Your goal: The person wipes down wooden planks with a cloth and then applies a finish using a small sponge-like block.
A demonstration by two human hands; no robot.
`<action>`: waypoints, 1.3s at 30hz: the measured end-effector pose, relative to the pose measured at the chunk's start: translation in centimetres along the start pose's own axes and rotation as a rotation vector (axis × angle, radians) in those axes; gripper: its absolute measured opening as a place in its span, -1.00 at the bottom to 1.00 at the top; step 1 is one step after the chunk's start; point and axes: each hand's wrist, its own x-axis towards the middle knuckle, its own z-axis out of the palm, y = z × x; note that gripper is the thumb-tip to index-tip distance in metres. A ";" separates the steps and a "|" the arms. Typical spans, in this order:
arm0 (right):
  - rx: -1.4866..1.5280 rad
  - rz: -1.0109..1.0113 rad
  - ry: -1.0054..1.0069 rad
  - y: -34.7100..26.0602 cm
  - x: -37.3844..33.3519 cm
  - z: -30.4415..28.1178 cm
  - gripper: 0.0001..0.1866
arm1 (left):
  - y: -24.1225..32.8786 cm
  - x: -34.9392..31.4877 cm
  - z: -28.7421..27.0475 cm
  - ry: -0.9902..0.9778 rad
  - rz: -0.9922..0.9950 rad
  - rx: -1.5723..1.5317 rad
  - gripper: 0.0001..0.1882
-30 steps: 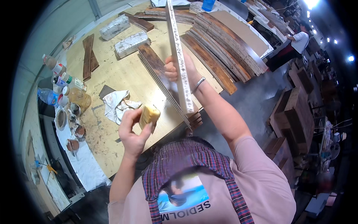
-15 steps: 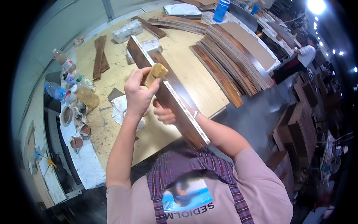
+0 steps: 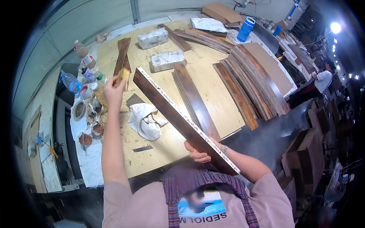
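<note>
A long dark brown plank (image 3: 173, 121) slants across the space in front of me, raised off the table, its pale mottled edge turned up. My right hand (image 3: 198, 152) is closed round it near its lower end. My left hand (image 3: 114, 93) is out to the left, pinching a small yellowish sponge-like block (image 3: 124, 74) well apart from the plank. Below the plank's far end lies a crumpled white cloth (image 3: 144, 121) on the table. Just beyond the left hand are two crossed brown strips (image 3: 122, 55).
On the pale worktable (image 3: 159, 152), stacked planks (image 3: 194, 102) lie behind the held one. A larger curved stack (image 3: 253, 83) is at the right. Two whitish blocks (image 3: 167, 60) stand farther back. Bottles (image 3: 86, 57) and stained cups (image 3: 85, 140) line the left edge. A co-worker (image 3: 323, 81) stands far right.
My left hand has moved off the plank's edge to the left with the yellowish block. The right hand keeps hold of the plank, now nearer its lower end. The view has shifted.
</note>
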 end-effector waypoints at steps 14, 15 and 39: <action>-0.636 -0.387 0.525 -3.7 0.8 -0.4 -0.49 | -13.5 -16.4 -17.8 0.131 -0.120 0.674 -0.53; -0.654 -0.429 0.509 -3.9 1.2 -1.4 -0.47 | -13.0 -15.7 -15.9 0.128 -0.041 0.521 -0.55; -2.641 -0.540 0.783 -6.2 -2.1 9.2 -0.33 | 15.7 -14.9 2.9 -0.939 0.565 0.164 -0.28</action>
